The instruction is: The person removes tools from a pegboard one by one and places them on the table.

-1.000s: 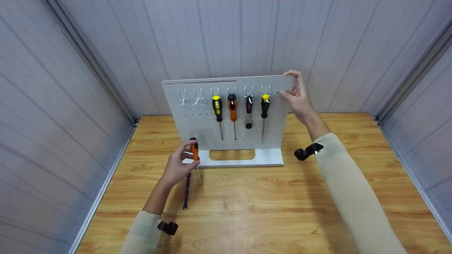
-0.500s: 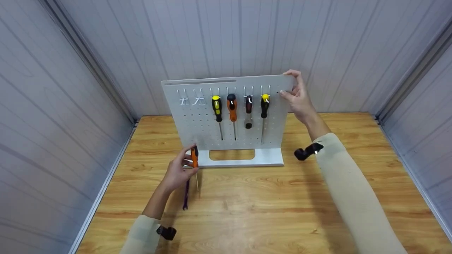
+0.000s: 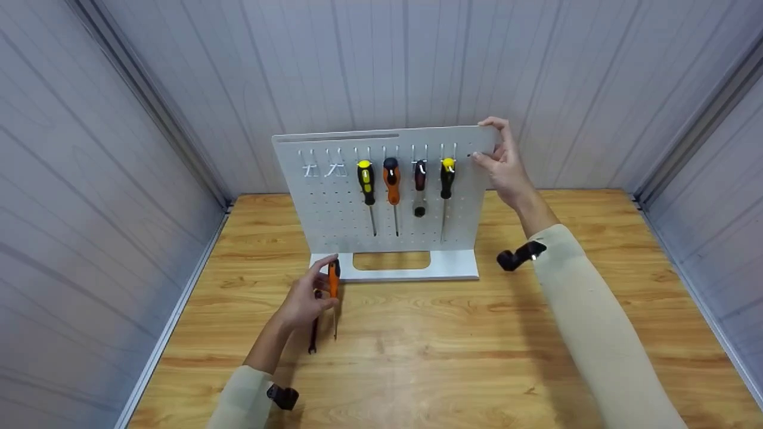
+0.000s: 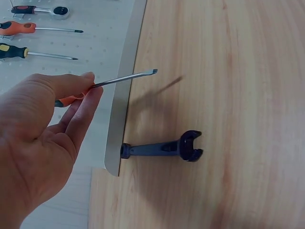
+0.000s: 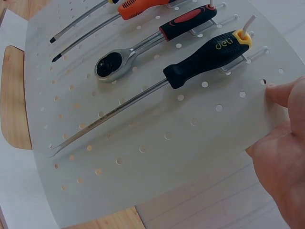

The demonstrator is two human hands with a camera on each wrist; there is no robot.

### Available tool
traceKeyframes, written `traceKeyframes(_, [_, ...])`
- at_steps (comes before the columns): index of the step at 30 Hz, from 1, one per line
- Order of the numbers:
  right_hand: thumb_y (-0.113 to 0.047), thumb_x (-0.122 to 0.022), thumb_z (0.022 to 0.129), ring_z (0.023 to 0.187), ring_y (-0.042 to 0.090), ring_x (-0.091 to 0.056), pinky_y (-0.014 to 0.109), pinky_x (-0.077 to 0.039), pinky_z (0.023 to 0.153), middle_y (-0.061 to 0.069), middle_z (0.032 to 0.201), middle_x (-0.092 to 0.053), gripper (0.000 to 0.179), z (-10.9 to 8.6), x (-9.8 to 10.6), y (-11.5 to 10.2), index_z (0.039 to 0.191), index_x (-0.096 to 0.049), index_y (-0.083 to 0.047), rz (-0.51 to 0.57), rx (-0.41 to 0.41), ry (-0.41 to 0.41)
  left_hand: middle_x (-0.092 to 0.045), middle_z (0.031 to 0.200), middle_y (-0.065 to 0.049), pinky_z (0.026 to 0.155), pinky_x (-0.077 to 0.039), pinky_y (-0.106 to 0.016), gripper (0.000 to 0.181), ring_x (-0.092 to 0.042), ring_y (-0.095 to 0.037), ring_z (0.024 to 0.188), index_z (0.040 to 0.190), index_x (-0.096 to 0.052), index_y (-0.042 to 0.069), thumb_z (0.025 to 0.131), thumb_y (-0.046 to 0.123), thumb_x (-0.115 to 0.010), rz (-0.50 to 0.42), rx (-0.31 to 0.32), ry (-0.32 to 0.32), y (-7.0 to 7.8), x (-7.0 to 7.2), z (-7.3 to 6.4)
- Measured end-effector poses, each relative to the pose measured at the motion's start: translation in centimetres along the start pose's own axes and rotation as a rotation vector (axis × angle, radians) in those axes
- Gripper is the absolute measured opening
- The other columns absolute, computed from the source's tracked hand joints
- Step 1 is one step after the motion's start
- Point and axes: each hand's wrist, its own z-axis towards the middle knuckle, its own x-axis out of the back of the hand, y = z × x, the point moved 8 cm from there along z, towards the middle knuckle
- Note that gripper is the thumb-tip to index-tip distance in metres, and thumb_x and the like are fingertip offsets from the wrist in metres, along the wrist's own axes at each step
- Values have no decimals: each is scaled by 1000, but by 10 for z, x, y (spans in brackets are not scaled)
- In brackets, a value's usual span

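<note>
My left hand [image 3: 304, 304] pinches an orange and black screwdriver [image 3: 334, 279] by its handle, in front of the pegboard's lower left corner. Its flat-tipped shaft [image 4: 126, 78] points away from the fingers, above the wood. Beside it on the table lies a dark open-ended wrench [image 4: 157, 149], partly behind the left hand in the head view. My right hand [image 3: 505, 167] grips the upper right corner of the white pegboard [image 3: 334, 220]. On the board hang a yellow-black screwdriver [image 3: 366, 182], an orange screwdriver [image 3: 392, 182], a ratchet wrench [image 5: 114, 64] and a black screwdriver with a yellow end [image 5: 209, 57].
Two bare hooks [image 3: 310, 170] stick out at the board's upper left. The board's white base [image 3: 453, 265] stands on the wooden table [image 3: 429, 345]. Pale panel walls [image 3: 405, 65] rise behind and at both sides.
My left hand has moved down and toward me with the screwdriver, from in front of the board's lower part to near the wrench. My right hand keeps its grip on the board corner.
</note>
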Motion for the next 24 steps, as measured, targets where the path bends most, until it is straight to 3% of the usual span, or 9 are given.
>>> traceKeyframes(7, [11,-52,112,131,24,-59,39,-49,110,0,142,-53,53,-1,0,-1,146,-51,-29,-5,0,1,-72,132,-21,97,-59,-39,98,-65,-28,116,173,-43,16,89,-19,-81,28,5,-46,-11,-6,0])
traceKeyframes(12, [12,-51,111,130,24,-59,38,-49,110,0,142,-53,53,-1,0,-1,145,-51,-28,1,8,0,-71,122,-16,95,-57,-36,100,-64,-26,112,173,-42,14,88,-18,-83,29,20,-49,-16,-7,1])
traceKeyframes(24, [13,-51,110,127,22,-61,35,-51,107,2,138,-58,54,-2,2,-3,144,-51,-29,2,0,3,-67,119,-17,86,-55,-22,97,-65,-23,105,170,-45,8,86,-11,-89,50,15,-125,-20,-16,1])
